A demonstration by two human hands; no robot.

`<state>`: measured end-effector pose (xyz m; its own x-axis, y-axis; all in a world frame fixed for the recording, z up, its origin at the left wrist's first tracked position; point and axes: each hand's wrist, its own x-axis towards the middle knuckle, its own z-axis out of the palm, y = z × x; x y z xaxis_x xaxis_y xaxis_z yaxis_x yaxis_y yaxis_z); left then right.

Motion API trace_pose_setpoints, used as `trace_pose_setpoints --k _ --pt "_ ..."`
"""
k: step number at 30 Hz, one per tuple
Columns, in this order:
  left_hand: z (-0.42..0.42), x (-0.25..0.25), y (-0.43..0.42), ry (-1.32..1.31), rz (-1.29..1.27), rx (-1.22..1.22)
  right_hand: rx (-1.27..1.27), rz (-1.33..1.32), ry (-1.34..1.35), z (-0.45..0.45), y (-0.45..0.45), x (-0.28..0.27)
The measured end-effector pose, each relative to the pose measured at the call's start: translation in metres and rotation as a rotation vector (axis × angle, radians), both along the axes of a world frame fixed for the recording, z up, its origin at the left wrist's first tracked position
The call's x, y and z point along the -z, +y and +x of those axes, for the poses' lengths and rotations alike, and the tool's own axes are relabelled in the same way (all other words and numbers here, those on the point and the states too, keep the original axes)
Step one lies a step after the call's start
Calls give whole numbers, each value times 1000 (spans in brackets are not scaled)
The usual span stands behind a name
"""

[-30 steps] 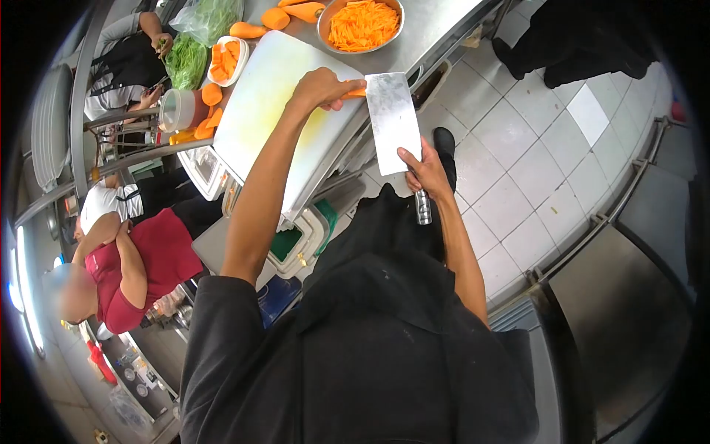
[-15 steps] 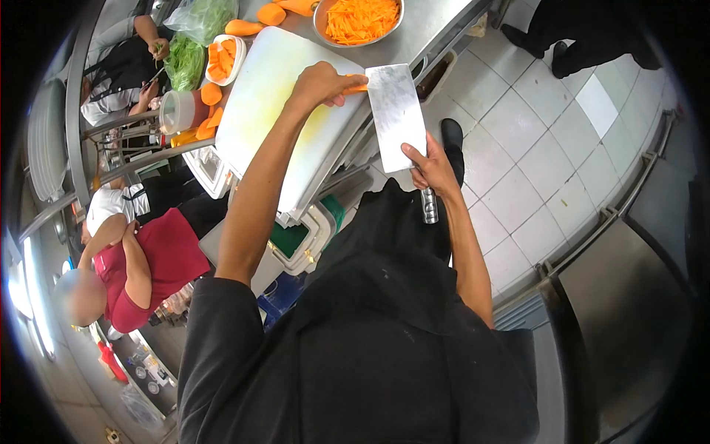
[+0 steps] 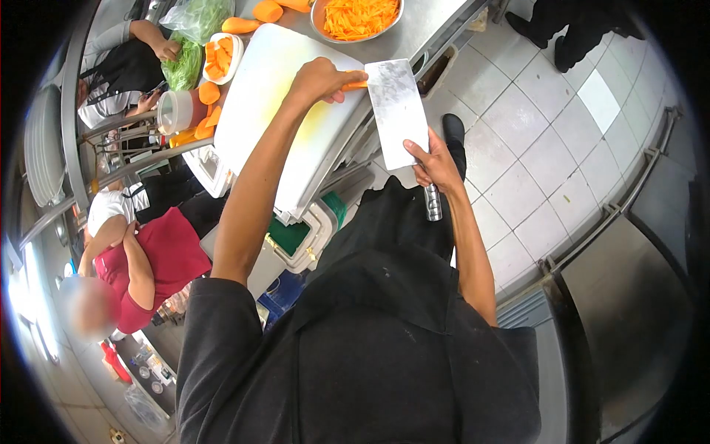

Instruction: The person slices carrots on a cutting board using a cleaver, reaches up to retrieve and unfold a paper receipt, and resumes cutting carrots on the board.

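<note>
My left hand [image 3: 319,80] is closed on a piece of orange carrot [image 3: 355,80] above the right side of a white cutting board [image 3: 248,122] with a yellow-green stain. In my right hand [image 3: 438,164] is a cleaver [image 3: 398,111], gripped at its metal handle, with the broad blade pointing away from me. The blade's far left edge meets or overlaps the end of the carrot piece; I cannot tell whether it touches. A metal bowl [image 3: 319,29] of shredded carrot [image 3: 362,16] stands beyond the board.
Left of the board are a white tub [image 3: 234,70] of carrot pieces, whole carrots [image 3: 240,26], a clear container [image 3: 171,111] and bagged greens [image 3: 183,66]. A co-worker's hand [image 3: 166,49] is at the greens. A person in red [image 3: 166,255] stands left. Another person's legs [image 3: 566,37] show upper right.
My hands, the carrot piece and the cleaver stay almost in place, with a slight shift of view. The co-worker's hand has moved at the greens, and the legs upper right have shifted.
</note>
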<state>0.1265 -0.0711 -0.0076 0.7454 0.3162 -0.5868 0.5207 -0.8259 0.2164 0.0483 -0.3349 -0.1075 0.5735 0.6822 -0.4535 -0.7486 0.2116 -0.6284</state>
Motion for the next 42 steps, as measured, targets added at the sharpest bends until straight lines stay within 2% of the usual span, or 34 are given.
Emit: trace_pose_setpoints --k 11,14,20,42 --pt "-2 -2 -2 -51 -10 -6 7 -12 11 4 3 -9" --pt "-2 -4 -3 -9 13 12 7 -41 3 5 4 -11" --pt "2 -1 8 38 -114 18 -2 -53 -1 6 3 -11" --pt "11 -6 3 100 -94 13 22 -125 -48 9 7 -26"
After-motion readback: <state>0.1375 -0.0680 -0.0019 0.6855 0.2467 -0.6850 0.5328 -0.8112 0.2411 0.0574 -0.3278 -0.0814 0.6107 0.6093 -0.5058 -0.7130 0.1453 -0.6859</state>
